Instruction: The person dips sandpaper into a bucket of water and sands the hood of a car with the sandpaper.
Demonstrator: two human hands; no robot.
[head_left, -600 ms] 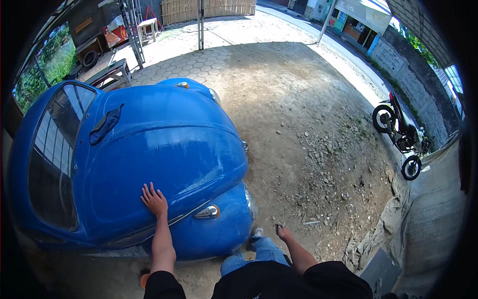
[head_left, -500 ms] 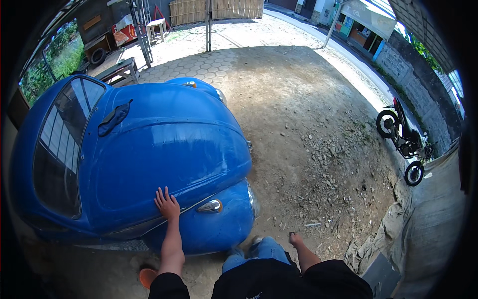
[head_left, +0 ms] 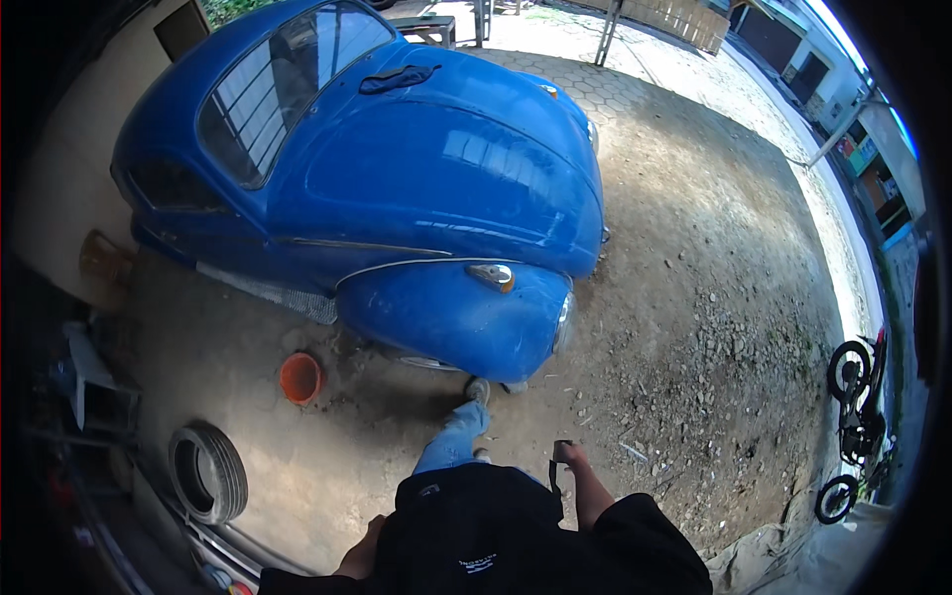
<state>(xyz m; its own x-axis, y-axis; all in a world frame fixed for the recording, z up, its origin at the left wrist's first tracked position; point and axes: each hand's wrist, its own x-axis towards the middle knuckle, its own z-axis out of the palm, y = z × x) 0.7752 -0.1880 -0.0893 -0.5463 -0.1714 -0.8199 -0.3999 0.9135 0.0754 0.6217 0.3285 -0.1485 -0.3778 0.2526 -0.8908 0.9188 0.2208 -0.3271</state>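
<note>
My right hand is in front of my right hip, closed around a small dark object with a dark strip hanging below it; its kind is too small to make out. My left hand hangs low beside my black shirt, apart from the car, with its fingers mostly hidden. Ahead of me stands a rounded blue car. A dark cloth lies on its hood near the windshield. The front fender with its chrome and orange lamp is the part nearest me.
An orange bucket stands on the floor to my left, with a loose tire nearer me. Gravelly dirt spreads on the right, where a motorcycle is parked. A bench stands beyond the car.
My left hand has left the hood and dropped to my side. The view has turned left and I have stepped, bringing the bucket and tire into sight. My right hand stays closed.
</note>
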